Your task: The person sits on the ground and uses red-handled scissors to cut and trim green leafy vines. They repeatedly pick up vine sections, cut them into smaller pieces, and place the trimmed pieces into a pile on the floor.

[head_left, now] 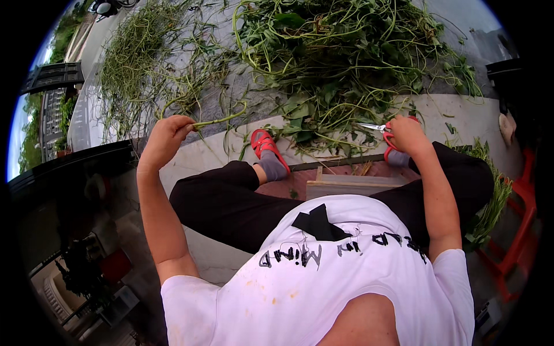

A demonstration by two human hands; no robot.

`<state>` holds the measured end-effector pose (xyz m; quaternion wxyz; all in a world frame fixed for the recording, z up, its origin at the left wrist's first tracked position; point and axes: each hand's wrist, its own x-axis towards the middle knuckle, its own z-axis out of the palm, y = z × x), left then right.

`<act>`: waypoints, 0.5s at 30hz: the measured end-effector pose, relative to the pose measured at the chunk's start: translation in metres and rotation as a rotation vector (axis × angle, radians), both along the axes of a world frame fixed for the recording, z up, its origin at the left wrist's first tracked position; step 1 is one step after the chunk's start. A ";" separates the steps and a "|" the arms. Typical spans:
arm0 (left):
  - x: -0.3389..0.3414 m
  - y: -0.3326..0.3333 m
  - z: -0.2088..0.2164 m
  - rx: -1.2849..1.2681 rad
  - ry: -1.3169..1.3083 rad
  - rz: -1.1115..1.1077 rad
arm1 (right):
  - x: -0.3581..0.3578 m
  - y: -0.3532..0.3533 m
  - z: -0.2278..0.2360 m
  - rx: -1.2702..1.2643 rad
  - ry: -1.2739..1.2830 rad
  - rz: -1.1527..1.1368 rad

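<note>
My left hand (166,138) is closed, with thumb and fingers pinching a long green vine stem (224,120). The stem's end curls up to the right of that hand. In my right hand (407,135) is a pair of scissors (373,126) with red handles. Its silver blades point left, a little apart, and stay well away from the held stem. Beyond both hands lies a large heap of leafy green vines (346,55). Thinner stems are heaped in a looser pile (130,66) at the far left.
Between my feet, which wear red sandals (266,144), is a wooden piece (352,185). Cut greens (491,193) lie beside my right leg, next to a red plastic stool (524,199). Loose leaves and stems are scattered over the pale floor edge (219,144).
</note>
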<state>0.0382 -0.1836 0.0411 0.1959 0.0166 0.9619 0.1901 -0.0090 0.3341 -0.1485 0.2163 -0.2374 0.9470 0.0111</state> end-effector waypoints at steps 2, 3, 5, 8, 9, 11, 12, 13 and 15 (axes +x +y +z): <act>0.004 0.007 0.042 0.413 0.065 0.048 | 0.003 0.004 -0.001 0.018 0.014 0.010; 0.003 0.009 0.067 0.549 0.190 0.101 | 0.003 0.005 -0.001 0.034 0.017 0.003; 0.018 -0.015 0.113 0.769 0.543 0.012 | -0.001 -0.006 0.003 0.014 0.025 0.039; 0.022 -0.033 0.132 0.891 0.739 0.146 | -0.001 -0.016 0.010 -0.012 0.030 0.056; 0.025 -0.030 0.126 0.844 0.664 0.184 | 0.001 -0.019 0.012 -0.035 0.035 0.071; 0.016 -0.004 0.085 0.875 0.432 0.132 | 0.004 -0.018 0.015 -0.028 0.027 0.069; 0.015 0.015 0.068 0.761 0.285 0.185 | 0.006 -0.016 0.015 -0.015 0.011 0.065; 0.017 0.038 0.050 0.704 0.122 0.241 | 0.008 -0.016 0.014 -0.006 -0.004 0.068; 0.017 0.080 0.025 0.244 0.012 -0.136 | 0.014 -0.007 0.004 0.039 -0.026 0.058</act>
